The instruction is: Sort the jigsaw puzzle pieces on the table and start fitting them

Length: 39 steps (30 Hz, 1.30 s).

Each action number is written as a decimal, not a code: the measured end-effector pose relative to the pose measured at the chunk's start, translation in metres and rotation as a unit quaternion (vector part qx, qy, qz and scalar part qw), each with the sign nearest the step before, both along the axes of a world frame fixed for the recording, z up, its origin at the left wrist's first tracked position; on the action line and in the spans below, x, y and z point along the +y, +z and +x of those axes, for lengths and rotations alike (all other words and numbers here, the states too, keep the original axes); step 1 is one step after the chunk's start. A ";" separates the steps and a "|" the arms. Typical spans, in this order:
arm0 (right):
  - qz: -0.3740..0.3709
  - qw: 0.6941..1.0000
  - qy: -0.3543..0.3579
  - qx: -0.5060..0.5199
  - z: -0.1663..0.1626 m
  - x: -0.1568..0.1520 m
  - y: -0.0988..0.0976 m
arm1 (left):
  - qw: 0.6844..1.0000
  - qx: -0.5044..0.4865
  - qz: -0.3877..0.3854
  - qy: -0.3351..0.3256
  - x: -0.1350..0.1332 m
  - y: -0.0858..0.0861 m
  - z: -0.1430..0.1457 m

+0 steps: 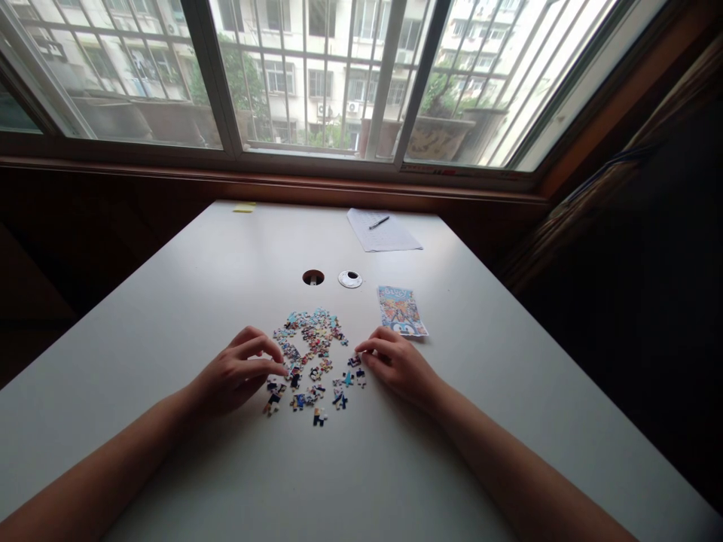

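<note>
Where one white table [186,301] spreads out, the left hand [240,369] is loosely spread; whether the right hand [400,366], fingers close together, pinches anything, I cannot tell. Between and beyond them, one heap of jigsaw pieces [319,342], too many to count, runs lengthwise near to far, left of one picture sheet [401,309], title pointing away.

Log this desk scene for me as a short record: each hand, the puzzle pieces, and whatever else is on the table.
Left hand: left hand at the pile's left edge, fingers bent; grip unclear
Right hand: right hand at its right edge; grip unclear
Pieces: pieces spread between and beyond the hands
Card: printed card beyond the right hand
Paper: paper near the far edge, pen on it
Surface: white table
Behind: barred window
</note>
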State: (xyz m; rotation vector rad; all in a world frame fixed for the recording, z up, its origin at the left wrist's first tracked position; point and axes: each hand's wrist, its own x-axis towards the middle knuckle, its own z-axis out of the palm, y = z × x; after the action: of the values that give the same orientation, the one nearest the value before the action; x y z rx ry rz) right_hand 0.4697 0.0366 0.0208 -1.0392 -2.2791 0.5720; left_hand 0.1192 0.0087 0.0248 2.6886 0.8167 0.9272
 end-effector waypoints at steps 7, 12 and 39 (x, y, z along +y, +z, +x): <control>-0.020 1.000 0.008 -0.007 0.001 0.002 0.000 | 0.994 -0.042 -0.005 0.097 0.001 0.009 -0.009; -0.018 1.000 0.015 -0.002 0.001 0.003 -0.002 | 0.992 -0.063 -0.004 0.109 0.006 0.008 -0.014; 0.019 1.000 0.017 -0.011 -0.001 0.002 -0.002 | 0.992 -0.054 -0.010 0.111 0.007 0.006 -0.014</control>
State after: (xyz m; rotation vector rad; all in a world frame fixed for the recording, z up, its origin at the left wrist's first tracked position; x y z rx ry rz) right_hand 0.4686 0.0388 0.0189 -0.9940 -2.3225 0.5317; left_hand 0.1051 0.0155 0.0312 2.5418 1.1103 1.0942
